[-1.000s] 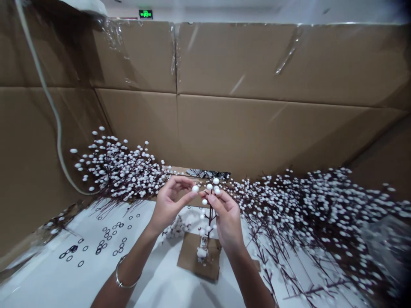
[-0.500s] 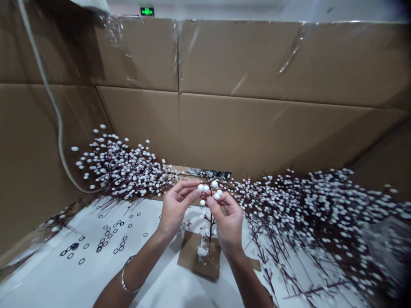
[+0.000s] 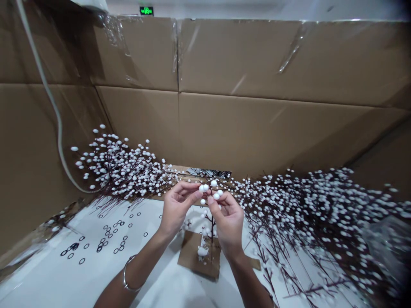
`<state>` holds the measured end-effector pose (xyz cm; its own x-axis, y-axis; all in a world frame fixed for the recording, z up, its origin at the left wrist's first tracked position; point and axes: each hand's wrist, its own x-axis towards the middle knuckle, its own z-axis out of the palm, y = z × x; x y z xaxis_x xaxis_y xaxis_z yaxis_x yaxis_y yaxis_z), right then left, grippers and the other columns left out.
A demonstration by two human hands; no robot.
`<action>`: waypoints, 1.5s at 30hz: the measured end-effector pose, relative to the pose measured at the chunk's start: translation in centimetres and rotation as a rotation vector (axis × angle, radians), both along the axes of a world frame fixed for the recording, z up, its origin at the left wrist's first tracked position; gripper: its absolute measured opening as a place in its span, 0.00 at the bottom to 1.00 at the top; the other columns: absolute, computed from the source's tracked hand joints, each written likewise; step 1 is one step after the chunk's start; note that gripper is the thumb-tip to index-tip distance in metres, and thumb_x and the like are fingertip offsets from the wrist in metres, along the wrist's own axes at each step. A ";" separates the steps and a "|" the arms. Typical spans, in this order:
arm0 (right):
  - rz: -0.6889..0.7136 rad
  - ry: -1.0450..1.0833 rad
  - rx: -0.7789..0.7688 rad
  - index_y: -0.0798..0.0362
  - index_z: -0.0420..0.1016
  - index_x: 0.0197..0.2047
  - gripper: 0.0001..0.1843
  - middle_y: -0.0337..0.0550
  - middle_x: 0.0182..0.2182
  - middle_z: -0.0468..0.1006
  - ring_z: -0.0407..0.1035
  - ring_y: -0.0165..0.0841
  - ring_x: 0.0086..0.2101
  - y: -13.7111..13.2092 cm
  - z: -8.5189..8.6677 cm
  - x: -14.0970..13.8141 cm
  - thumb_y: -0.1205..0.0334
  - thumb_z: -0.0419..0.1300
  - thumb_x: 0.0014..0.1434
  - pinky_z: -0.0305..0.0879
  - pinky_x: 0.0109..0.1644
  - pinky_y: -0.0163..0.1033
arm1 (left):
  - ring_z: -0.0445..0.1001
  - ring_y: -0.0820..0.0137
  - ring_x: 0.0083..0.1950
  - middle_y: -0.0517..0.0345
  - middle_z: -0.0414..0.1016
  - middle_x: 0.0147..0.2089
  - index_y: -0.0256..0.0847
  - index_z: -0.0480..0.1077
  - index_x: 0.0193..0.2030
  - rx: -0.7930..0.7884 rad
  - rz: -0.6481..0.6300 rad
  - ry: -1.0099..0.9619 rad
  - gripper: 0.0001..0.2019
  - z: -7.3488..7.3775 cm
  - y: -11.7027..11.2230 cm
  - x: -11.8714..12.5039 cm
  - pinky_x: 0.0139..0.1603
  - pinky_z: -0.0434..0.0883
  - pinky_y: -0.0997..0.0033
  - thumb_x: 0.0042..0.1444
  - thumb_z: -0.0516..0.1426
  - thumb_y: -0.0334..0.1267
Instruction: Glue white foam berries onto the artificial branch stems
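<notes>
My left hand (image 3: 176, 208) and my right hand (image 3: 228, 220) meet over the middle of the white table (image 3: 54, 282). Both pinch the top of a small upright berry sprig (image 3: 209, 192), a dark twig with white round berries. The left thumb and forefinger close on one white berry at its tip. The right fingers grip the twig just below the berry cluster. The sprig's stem runs down to a brown cardboard piece (image 3: 199, 260) lying on the table under my hands. A thin bracelet circles my left wrist.
A heap of white-berry branches (image 3: 122, 169) lies at the back left, a much larger heap (image 3: 321, 214) fills the right. Several small black rings (image 3: 109, 239) are scattered on the left of the table. Tall cardboard walls (image 3: 257, 107) enclose the space; a white cable (image 3: 58, 128) hangs at left.
My left hand has moved right, bringing a white berry to the sprig's tip; both hands now pinch together at the cluster. The hands sit slightly lower.
</notes>
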<state>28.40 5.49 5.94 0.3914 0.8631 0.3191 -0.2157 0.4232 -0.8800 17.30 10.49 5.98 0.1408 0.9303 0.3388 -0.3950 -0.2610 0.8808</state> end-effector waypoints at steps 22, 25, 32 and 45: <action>-0.083 -0.113 -0.017 0.53 0.68 0.28 0.11 0.38 0.28 0.73 0.67 0.28 0.28 -0.2 0.0 -0.1 0.59 0.65 0.55 0.62 0.32 0.33 | 0.80 0.68 0.42 0.57 0.80 0.37 0.40 0.77 0.35 0.129 -0.018 0.078 0.06 0.7 0.2 -0.8 0.42 0.78 0.72 0.49 0.67 0.33; -0.089 -0.136 0.000 0.52 0.69 0.29 0.09 0.38 0.29 0.74 0.67 0.28 0.29 -0.2 -0.1 -0.1 0.60 0.65 0.56 0.62 0.33 0.33 | 0.80 0.70 0.42 0.58 0.80 0.37 0.41 0.77 0.35 0.128 -0.030 0.072 0.06 0.6 0.2 -0.9 0.42 0.78 0.74 0.49 0.67 0.31; -0.081 -0.149 -0.006 0.52 0.71 0.30 0.08 0.37 0.28 0.73 0.65 0.27 0.28 0.0 -0.2 0.2 0.60 0.65 0.56 0.62 0.32 0.32 | 0.80 0.70 0.42 0.59 0.81 0.37 0.42 0.77 0.34 0.110 -0.036 0.071 0.06 0.3 0.6 -0.9 0.43 0.77 0.75 0.48 0.68 0.32; 0.087 0.089 -0.071 0.51 0.79 0.31 0.06 0.43 0.46 0.79 0.68 0.37 0.54 1.4 -0.7 1.7 0.58 0.69 0.52 0.62 0.60 0.43 | 0.74 0.67 0.44 0.56 0.78 0.41 0.39 0.75 0.40 0.175 -0.084 0.502 0.09 1.0 -0.3 -0.9 0.46 0.70 0.71 0.55 0.63 0.41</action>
<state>30.09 6.91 5.26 0.3378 0.9144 0.2232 -0.3272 0.3365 -0.8830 16.45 10.16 6.96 0.3966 0.8446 0.3596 0.0380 -0.4065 0.9128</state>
